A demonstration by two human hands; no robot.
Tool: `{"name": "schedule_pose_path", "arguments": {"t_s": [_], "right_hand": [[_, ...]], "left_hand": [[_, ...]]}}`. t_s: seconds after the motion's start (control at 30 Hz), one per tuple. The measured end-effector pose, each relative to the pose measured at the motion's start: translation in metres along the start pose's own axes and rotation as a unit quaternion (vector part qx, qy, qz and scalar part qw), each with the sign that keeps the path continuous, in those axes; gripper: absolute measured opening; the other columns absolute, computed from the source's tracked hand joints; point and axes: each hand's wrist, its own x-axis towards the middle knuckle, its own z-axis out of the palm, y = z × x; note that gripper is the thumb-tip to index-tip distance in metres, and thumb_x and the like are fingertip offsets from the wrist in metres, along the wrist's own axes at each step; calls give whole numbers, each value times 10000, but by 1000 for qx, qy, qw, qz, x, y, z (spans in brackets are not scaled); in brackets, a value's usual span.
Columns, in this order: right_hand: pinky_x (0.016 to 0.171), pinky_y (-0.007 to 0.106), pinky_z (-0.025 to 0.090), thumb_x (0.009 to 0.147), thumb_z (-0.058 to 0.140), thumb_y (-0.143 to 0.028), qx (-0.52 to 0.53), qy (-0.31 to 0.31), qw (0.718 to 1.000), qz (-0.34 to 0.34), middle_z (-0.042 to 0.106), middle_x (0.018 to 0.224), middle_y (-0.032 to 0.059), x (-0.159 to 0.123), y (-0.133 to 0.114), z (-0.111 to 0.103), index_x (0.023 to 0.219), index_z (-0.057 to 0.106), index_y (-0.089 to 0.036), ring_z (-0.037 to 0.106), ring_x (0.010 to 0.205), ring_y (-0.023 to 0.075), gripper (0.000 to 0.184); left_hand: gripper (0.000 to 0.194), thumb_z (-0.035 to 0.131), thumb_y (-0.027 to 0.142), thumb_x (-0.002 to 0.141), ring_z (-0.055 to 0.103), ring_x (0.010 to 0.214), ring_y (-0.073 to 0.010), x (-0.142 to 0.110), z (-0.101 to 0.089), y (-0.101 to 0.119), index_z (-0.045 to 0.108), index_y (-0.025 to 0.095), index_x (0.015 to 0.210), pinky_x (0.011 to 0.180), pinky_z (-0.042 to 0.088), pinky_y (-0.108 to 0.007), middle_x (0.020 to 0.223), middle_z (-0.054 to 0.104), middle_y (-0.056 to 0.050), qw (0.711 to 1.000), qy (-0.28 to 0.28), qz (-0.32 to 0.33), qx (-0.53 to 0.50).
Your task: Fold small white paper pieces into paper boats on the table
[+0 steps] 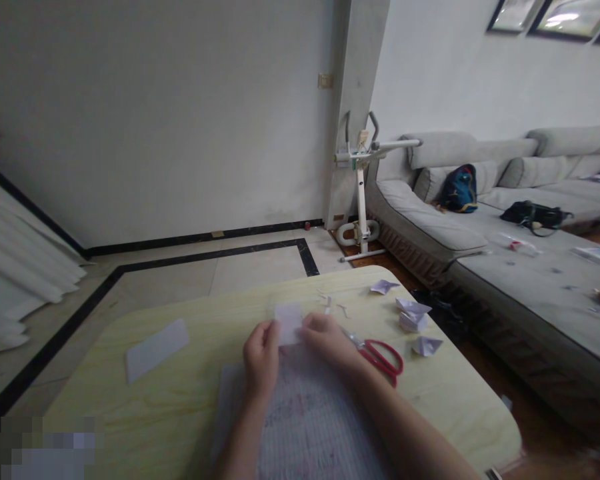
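Between my two hands is a small white piece of paper (289,325). My left hand (261,357) pinches its left edge, and my right hand (330,341) grips its right edge. Beneath my forearms lies a larger lined sheet with writing (320,420), partly covered by them. Just right of my right hand rest scissors with red handles (384,360), their blades partly hidden behind the hand. Thin paper scraps (329,305) are scattered beyond my hands.
Several folded paper shapes (413,315) stand along the table's right side. A white paper strip (157,350) lies at the left on the wooden table (180,413). Past the table are a grey sofa (430,227) and a piece of exercise equipment (361,193).
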Motion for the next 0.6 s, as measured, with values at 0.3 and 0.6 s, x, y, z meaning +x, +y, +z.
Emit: {"name": "schedule_pose_path", "arguments": {"t_s": [0.3, 0.6], "right_hand": [[476, 216, 323, 723, 620, -271, -22, 12, 1000, 11, 499, 526, -41, 0, -7, 3, 627, 523, -175, 438, 495, 102, 167], [500, 215, 342, 715, 613, -282, 4, 19, 1000, -4, 499, 582, -39, 0, -2, -1, 660, 518, -177, 445, 524, 102, 152]], "left_hand": [[314, 551, 446, 795, 597, 587, -175, -1, -1, -4, 661, 154, 838, 532, 440, -233, 669, 662, -36, 997, 24, 48, 54], [287, 511, 425, 803, 568, 634, -174, 0, -2, 6, 610, 175, 702, 577, 443, -231, 651, 620, -21, 999, 32, 24, 1]]}}
